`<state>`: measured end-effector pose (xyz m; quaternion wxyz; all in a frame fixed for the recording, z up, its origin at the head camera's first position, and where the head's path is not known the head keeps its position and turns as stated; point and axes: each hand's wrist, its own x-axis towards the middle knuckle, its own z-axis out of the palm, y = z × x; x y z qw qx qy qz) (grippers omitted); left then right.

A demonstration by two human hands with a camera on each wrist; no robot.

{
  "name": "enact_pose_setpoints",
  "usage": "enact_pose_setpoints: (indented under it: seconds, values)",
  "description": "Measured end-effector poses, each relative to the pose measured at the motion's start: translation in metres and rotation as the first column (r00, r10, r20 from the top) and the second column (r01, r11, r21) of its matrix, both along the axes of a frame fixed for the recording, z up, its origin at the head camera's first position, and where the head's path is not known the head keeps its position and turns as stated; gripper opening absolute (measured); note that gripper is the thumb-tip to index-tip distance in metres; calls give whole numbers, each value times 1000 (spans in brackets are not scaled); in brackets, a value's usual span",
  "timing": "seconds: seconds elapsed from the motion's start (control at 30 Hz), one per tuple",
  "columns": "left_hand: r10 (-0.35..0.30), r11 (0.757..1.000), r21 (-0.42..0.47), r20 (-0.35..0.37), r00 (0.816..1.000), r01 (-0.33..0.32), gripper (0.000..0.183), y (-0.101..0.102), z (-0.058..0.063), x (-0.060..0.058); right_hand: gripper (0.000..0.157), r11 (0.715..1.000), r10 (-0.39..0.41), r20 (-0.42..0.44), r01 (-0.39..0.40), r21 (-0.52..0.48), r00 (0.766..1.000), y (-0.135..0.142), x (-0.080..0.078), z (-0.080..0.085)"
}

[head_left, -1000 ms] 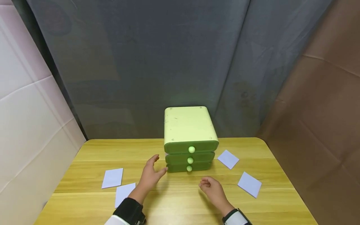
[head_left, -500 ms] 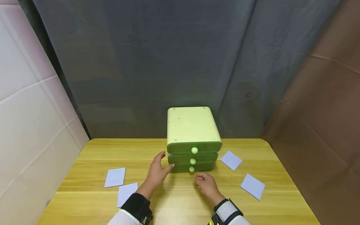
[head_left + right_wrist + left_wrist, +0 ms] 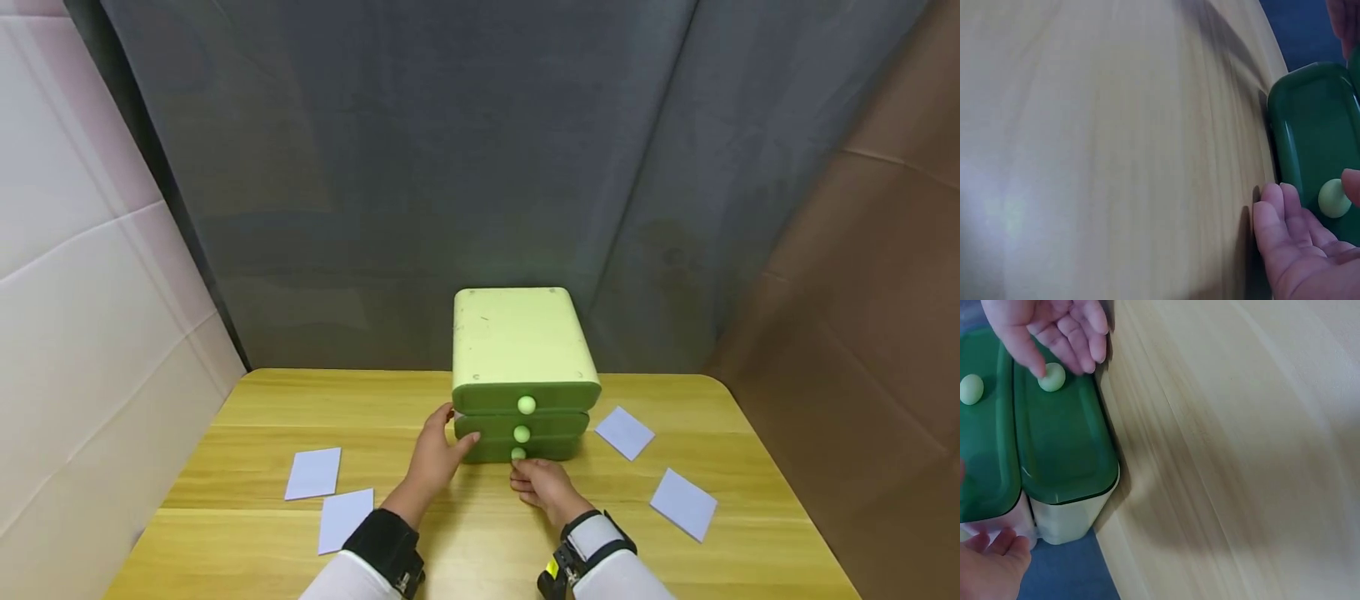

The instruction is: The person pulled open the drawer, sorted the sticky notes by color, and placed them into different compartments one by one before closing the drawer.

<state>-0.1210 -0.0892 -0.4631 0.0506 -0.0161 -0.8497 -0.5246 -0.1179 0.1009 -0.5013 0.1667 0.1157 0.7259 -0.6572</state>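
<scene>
- Table point(image 3: 232, 542): under both your hands.
- Green drawer unit point(image 3: 525, 346): ahead of your right hand, just right of your left.
- Your left hand point(image 3: 435, 460): spread wide, thumb on the unit's front edge, fingers against its side.
- Your right hand point(image 3: 547, 487): palm up, clear gap between thumb and extended fingers.
- White squares point(image 3: 313, 473): two outside each hand.
- Bottom knob point(image 3: 1054, 379): against your right thumb tip, fingers below, unpinched.
</scene>
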Motion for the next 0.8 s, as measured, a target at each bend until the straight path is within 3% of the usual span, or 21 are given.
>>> enact_pose_setpoints:
  seconds: [0.23,0.8]
  values:
    - [19,1000,4,-3,1000,-19,57,5,-1,-3,39,1000,10,32,-9,-20,999,-2,-7,-1]
    - [53,998,-20,32,998,-53,53,2,4,-6,36,999,2,13,-3,35,1000,-8,-9,-3]
